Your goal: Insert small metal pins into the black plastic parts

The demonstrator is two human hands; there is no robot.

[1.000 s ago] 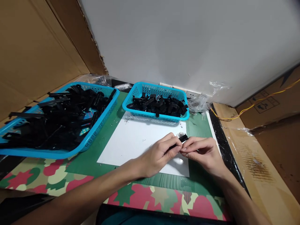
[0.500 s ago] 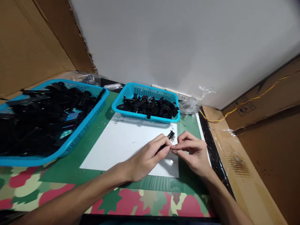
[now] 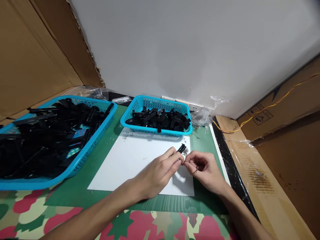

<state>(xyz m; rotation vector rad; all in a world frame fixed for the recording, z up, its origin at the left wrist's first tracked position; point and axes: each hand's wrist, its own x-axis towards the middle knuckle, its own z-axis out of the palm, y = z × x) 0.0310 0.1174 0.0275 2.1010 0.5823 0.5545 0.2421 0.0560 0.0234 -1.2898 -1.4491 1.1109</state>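
My left hand (image 3: pixel 163 170) is closed around a slim black plastic part (image 3: pixel 182 148), whose far end sticks out past the fingers. Against its fingertips, my right hand (image 3: pixel 203 168) pinches with thumb and forefinger. A small thin metal piece (image 3: pixel 196 169) shows at the right thumb; what lies in the pinch itself is too small to make out. Both hands are above a white sheet of paper (image 3: pixel 112 175). A little pile of tiny metal bits (image 3: pixel 185 152) lies on the paper just beyond the black part.
A blue basket (image 3: pixel 160 130) of small black parts stands behind the paper. At left is a larger blue basket (image 3: pixel 82 160) heaped with longer black parts. Cardboard (image 3: pixel 257 180) borders the right side, with a yellow wire (image 3: pixel 262 116) over it. Clear plastic bags (image 3: pixel 201 116) lie by the wall.
The right fingers have curled from a more spread pinch into a tighter one. The left hand still grips the black part. The whole view has shifted slightly, so things sit lower.
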